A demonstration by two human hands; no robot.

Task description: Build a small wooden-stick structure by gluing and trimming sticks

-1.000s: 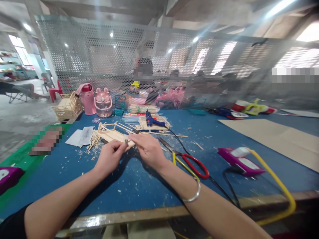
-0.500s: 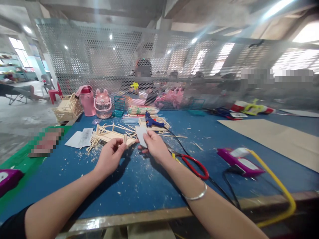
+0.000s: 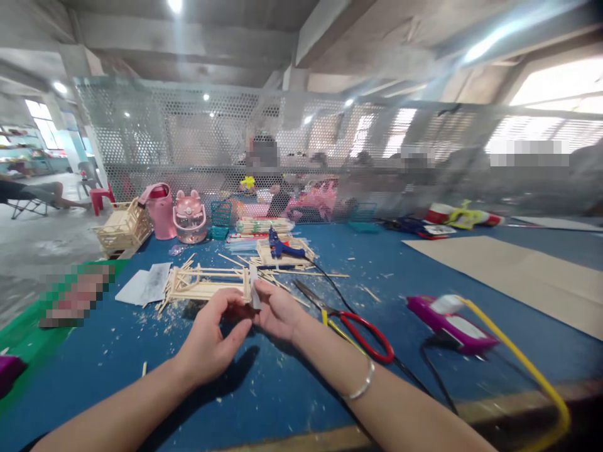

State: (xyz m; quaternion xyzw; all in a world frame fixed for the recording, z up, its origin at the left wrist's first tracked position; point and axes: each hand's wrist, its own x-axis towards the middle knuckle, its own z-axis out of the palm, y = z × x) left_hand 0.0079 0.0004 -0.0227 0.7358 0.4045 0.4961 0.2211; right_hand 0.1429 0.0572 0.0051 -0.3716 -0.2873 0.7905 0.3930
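A small frame of pale wooden sticks [image 3: 207,289] extends left from my hands, just above the table, with two upright sticks at its right end. My left hand [image 3: 217,336] curls its fingers and thumb around the lower part of that right end; the exact contact is partly hidden. In my right hand [image 3: 277,314] is a folded piece of whitish paper [image 3: 255,287], held upright against the frame's end sticks. Loose wooden sticks [image 3: 166,298] and crumbs lie under and around the frame. Two whitish paper sheets [image 3: 144,285] rest to its left.
Scissors with red handles [image 3: 367,337] lie right of my hands, near a blue glue gun [image 3: 285,248] with a black cord. A purple device [image 3: 450,323] with a yellow tube stands at right. Pink bottles [image 3: 190,216], a stick-built box [image 3: 123,225] and brown cardboard [image 3: 509,273] are farther out.
The paper has turned from facing me to edge-on and moved left against the frame's end. My hands have come together, and the frame has straightened. The view has tilted upward.
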